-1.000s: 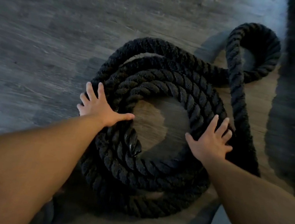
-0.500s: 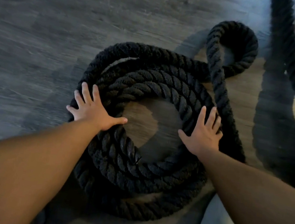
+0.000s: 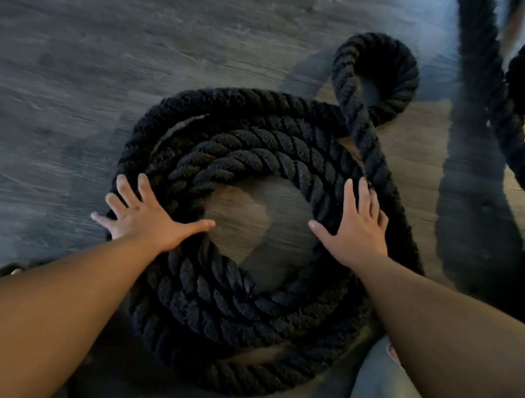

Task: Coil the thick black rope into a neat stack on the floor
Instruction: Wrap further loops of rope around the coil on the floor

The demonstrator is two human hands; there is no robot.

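My left hand (image 3: 146, 221) lies flat, fingers spread, on the coil's left side; my right hand (image 3: 355, 235) presses flat on the right side, fingers straight; neither grips anything. The thick black rope (image 3: 236, 305) sits in several stacked turns on the floor (image 3: 68, 62) near me; a small loop (image 3: 379, 72) kinks out far right; loose lengths (image 3: 509, 129) trail beyond. I judge it heavy, stiff and rough, not slippery; I'd take the loop's strand in a full fist, close to the coil.

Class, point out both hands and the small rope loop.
left hand (image 3: 146, 222): head view, back of hand.
right hand (image 3: 357, 235): head view, back of hand.
small rope loop (image 3: 406, 83): head view, right curve.
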